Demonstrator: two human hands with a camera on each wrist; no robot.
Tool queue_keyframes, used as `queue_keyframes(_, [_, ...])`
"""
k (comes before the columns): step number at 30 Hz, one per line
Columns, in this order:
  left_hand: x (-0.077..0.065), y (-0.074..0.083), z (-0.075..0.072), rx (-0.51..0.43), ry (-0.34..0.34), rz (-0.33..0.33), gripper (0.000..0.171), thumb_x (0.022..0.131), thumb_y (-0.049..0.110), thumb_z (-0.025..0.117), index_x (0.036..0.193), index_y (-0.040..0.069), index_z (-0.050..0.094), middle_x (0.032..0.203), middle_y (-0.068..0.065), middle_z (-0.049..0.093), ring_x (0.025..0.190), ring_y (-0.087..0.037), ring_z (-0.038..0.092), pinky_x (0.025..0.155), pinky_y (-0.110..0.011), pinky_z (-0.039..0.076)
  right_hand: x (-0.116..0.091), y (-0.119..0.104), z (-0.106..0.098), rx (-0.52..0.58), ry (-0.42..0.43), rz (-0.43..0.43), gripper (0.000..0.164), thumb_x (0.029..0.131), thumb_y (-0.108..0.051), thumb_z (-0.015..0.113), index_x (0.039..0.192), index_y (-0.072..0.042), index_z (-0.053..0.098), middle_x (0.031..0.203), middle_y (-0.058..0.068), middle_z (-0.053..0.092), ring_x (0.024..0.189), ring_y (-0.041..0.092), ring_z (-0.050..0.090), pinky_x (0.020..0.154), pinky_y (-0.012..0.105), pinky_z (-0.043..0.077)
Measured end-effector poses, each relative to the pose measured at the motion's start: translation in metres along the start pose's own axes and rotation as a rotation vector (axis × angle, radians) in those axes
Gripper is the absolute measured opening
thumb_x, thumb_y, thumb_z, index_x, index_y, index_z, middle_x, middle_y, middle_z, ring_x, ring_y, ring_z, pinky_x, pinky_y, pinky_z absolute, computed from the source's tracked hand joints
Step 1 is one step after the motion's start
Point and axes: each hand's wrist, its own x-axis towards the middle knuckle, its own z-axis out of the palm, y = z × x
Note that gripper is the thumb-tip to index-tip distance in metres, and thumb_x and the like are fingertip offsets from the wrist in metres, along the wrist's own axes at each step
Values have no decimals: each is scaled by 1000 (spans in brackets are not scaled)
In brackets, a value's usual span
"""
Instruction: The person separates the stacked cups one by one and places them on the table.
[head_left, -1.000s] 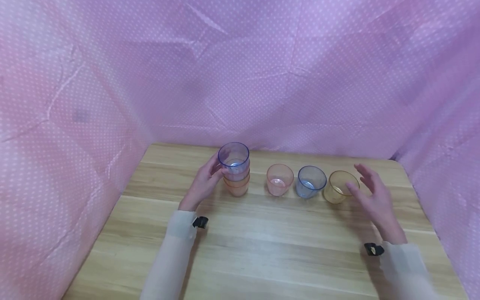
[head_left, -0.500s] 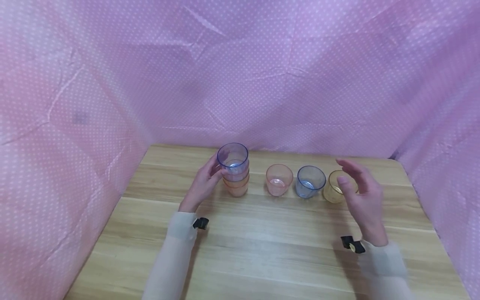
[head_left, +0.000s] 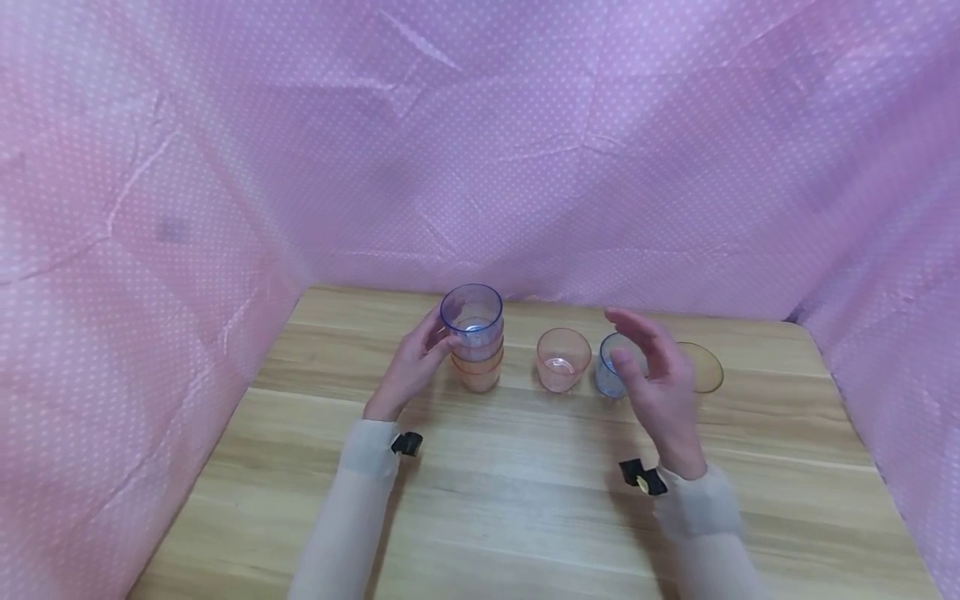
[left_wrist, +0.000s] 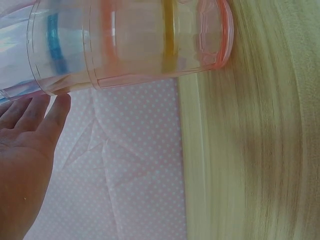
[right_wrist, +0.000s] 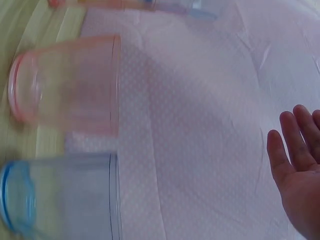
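Note:
My left hand holds the upper part of a stack of clear tinted cups, its thumb and fingers around the side. A blue-rimmed cup tops the stack, with orange and pink ones lower down; the left wrist view shows the nested cups with the fingers against them. Right of the stack stand a pink cup, a blue cup and a yellow cup, all upright. Over the blue and yellow cups hovers my right hand, fingers spread and holding nothing, partly hiding both.
Everything stands on a light wooden table. Pink dotted cloth hangs behind it and along both sides. A black wrist strap piece sticks out by the right cuff.
My right hand has moved left, from beside the yellow cup to in front of the blue one. The left hand and its stack have stayed in place.

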Motion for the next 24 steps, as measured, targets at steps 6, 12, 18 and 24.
queue_keyframes(6, [0,0,-1,17,3,-14,62,102,11,61,159,5,38,158,-18,45,143,-35,47,115,-34,45,9,1,24,10,-66,-23,34,96,0,68,130,8,64,130,17,69,123,25,62,112,35,48])
queue_keyframes(12, [1,1,-1,0,-8,18,61,103,11,61,158,1,38,158,-21,44,145,-37,44,118,-36,43,21,4,42,-85,-171,-23,44,93,0,73,136,0,64,135,16,67,125,28,61,113,37,47])
queue_keyframes(18, [0,0,-3,3,-7,9,61,102,9,61,158,2,38,158,-20,44,146,-35,43,118,-37,42,35,7,57,-209,-257,-34,48,95,-21,77,139,-7,64,139,7,66,125,29,62,111,37,49])
queue_keyframes(24, [0,0,0,16,-1,22,60,102,9,61,157,2,40,157,-20,46,146,-35,43,119,-40,42,49,13,69,-317,-391,-38,67,97,-49,70,145,-4,58,146,12,60,127,33,60,111,47,48])
